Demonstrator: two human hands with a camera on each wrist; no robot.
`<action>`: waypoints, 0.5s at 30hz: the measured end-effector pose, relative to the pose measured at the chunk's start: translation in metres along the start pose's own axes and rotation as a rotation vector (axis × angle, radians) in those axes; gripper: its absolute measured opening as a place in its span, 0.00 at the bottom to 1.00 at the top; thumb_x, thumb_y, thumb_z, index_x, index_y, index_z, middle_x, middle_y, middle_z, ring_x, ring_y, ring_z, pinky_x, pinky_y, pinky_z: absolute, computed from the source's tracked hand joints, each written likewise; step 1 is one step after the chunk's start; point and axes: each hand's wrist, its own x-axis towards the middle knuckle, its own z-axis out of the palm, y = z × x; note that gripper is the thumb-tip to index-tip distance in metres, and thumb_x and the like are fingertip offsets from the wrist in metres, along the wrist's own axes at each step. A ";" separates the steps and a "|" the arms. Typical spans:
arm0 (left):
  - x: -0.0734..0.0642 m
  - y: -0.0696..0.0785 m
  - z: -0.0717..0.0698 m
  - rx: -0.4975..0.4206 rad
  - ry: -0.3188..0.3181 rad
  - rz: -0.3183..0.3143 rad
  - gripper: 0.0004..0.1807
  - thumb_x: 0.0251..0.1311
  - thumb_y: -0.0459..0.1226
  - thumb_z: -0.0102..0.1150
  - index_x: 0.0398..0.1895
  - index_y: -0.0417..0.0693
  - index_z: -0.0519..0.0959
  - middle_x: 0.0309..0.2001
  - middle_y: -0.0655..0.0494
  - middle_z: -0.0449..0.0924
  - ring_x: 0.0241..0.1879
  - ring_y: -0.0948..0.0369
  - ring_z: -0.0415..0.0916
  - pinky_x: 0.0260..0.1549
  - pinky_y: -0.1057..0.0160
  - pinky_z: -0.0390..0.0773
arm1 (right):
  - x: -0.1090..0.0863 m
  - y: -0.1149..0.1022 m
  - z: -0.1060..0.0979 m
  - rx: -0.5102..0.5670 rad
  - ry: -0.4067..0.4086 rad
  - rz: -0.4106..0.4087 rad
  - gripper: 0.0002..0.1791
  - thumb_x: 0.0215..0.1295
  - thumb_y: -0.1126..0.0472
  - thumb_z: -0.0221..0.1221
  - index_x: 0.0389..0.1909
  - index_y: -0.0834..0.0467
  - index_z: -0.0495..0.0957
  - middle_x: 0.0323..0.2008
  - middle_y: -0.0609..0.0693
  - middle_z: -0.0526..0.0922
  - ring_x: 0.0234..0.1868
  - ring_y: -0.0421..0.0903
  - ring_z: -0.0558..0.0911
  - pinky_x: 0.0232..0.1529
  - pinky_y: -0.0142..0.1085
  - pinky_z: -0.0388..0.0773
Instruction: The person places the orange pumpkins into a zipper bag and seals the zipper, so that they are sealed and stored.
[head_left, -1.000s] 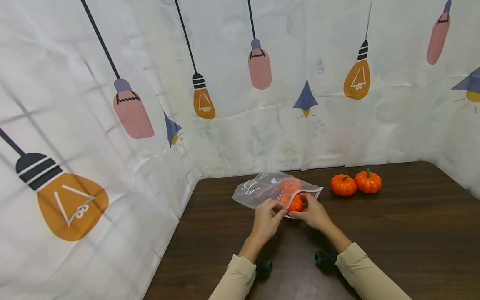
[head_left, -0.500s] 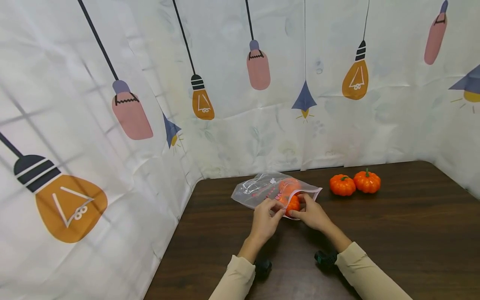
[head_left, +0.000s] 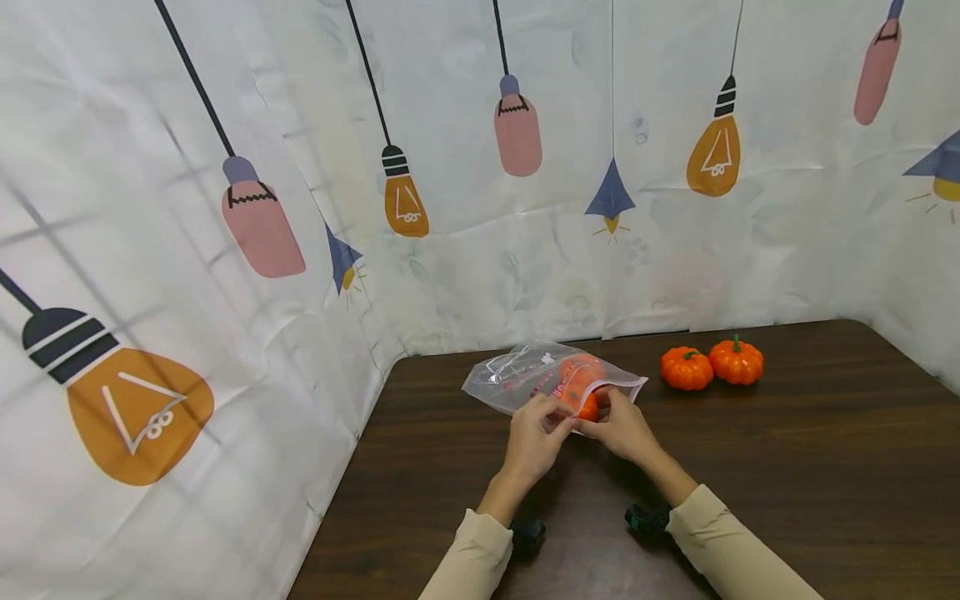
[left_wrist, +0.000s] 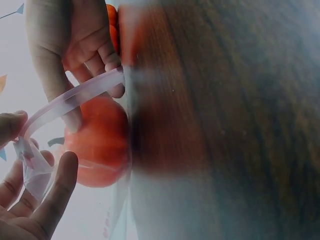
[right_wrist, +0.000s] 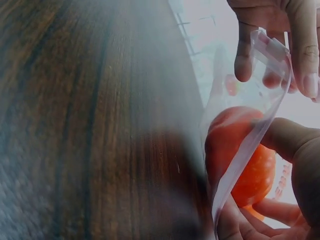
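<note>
A clear zip bag (head_left: 498, 382) with red print lies near the table's back edge, its mouth towards the right and front. My left hand (head_left: 534, 437) pinches the rim of the mouth between thumb and fingers. Just inside the mouth sits a small orange pumpkin (head_left: 588, 408), with more orange behind it under the plastic. My right hand (head_left: 628, 427) reaches into the mouth and holds this pumpkin. In the right wrist view, thumb and fingers lie on either side of the pumpkin (right_wrist: 255, 175). The left wrist view shows its stem (left_wrist: 56, 142) pointing left.
Two more orange pumpkins (head_left: 687, 369) with green stems stand side by side at the back, right of the bag. Behind the dark wooden table (head_left: 810, 467) hangs a white curtain (head_left: 480, 275) printed with lamps. Each wrist carries a black device (head_left: 647, 518).
The pumpkin in the mouth has gone farther into the bag, towards the left, and shows less. My right hand has followed it slightly. My left hand stays on the rim.
</note>
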 end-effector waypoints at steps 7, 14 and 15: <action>0.000 -0.001 0.001 -0.018 -0.037 0.009 0.03 0.58 0.36 0.72 0.34 0.46 0.88 0.34 0.54 0.83 0.34 0.55 0.81 0.33 0.69 0.78 | -0.001 -0.002 0.000 -0.008 0.002 -0.006 0.35 0.57 0.52 0.74 0.57 0.68 0.72 0.49 0.64 0.84 0.41 0.51 0.87 0.37 0.40 0.85; 0.000 -0.001 0.001 -0.008 -0.030 0.013 0.03 0.59 0.36 0.72 0.34 0.47 0.88 0.33 0.55 0.83 0.33 0.53 0.81 0.33 0.67 0.77 | 0.001 -0.001 0.001 0.033 -0.026 -0.034 0.29 0.60 0.54 0.72 0.56 0.66 0.75 0.49 0.63 0.86 0.42 0.52 0.88 0.37 0.39 0.85; 0.000 -0.001 0.001 -0.009 -0.030 0.011 0.03 0.59 0.36 0.72 0.35 0.47 0.88 0.33 0.55 0.83 0.33 0.53 0.81 0.33 0.67 0.77 | 0.001 -0.001 0.001 0.033 -0.025 -0.036 0.29 0.60 0.54 0.73 0.55 0.66 0.75 0.49 0.63 0.86 0.42 0.52 0.88 0.37 0.39 0.85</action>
